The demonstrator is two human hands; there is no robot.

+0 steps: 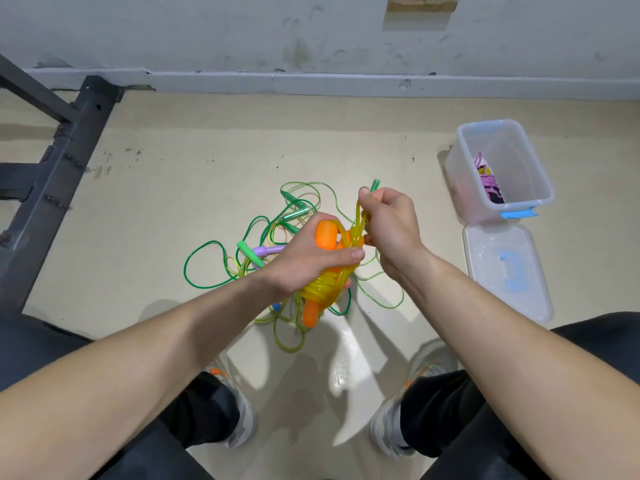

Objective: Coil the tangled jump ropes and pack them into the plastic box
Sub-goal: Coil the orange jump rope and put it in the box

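Note:
My left hand [311, 261] grips the orange handles [325, 235] of a jump rope whose yellow cord [320, 287] is wound in coils around them. My right hand [388, 226] pinches a loop of that yellow cord just right of the handles. Under both hands, a tangle of green jump ropes [214, 268] lies on the floor, with green and purple handles [263, 252] in it. The clear plastic box [502, 171] stands open at the right and holds a coiled pink rope [488, 181].
The box's clear lid [505, 271] with blue latches lies on the floor in front of the box. A black metal frame [59, 168] stands at the left. A wall runs along the back. My shoes [391, 424] and knees are below the hands.

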